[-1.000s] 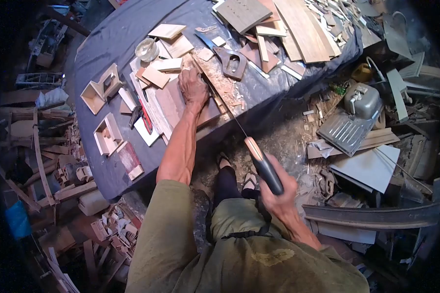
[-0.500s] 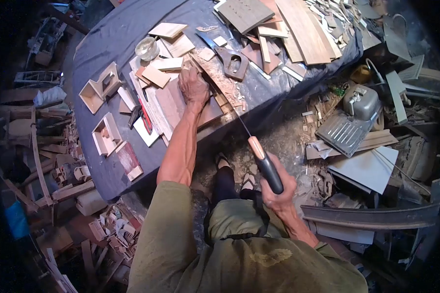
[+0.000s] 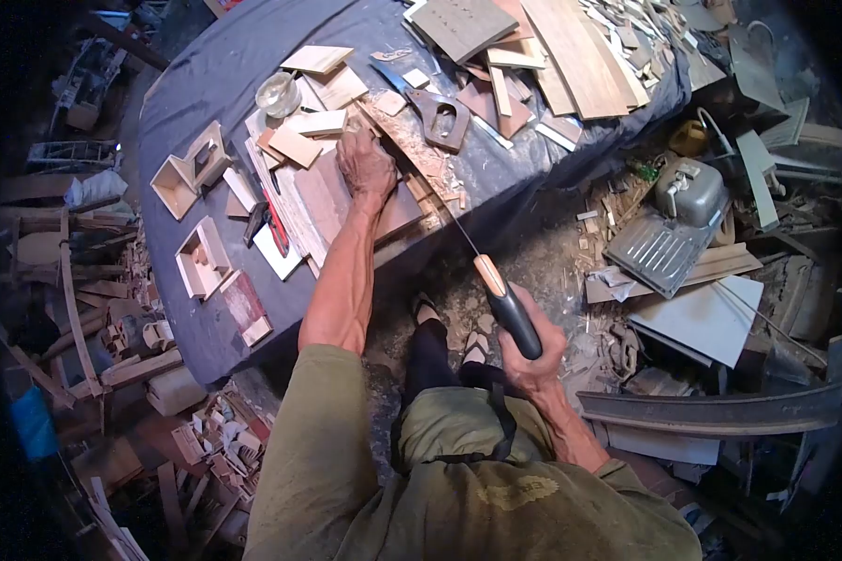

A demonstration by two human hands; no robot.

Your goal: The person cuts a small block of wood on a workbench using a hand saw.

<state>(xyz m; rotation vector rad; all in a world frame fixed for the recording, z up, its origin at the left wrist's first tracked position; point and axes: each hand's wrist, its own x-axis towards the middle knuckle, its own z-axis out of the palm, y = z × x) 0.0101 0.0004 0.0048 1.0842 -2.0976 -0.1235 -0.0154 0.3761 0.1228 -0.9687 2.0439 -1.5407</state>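
My right hand is wrapped around the black and light-wood handle of a pull saw. Its long thin blade reaches forward over the table edge and lies along a strip of wood near my left hand. With fingers curled down, my left hand grips the wood piece beside the blade; its fingertips are mostly hidden. Under that hand rests a brown board. Pale sawdust is scattered along the blade. A second handsaw with a dark handle lies just beyond.
The cloth-covered table carries a glass jar, small wooden boxes, a red-handled tool and stacked boards. To the right on the floor are a metal sink and a white panel. Wood scraps lie lower left.
My right hand and the saw handle have moved slightly forward, toward the table. My left hand stays in nearly the same place.
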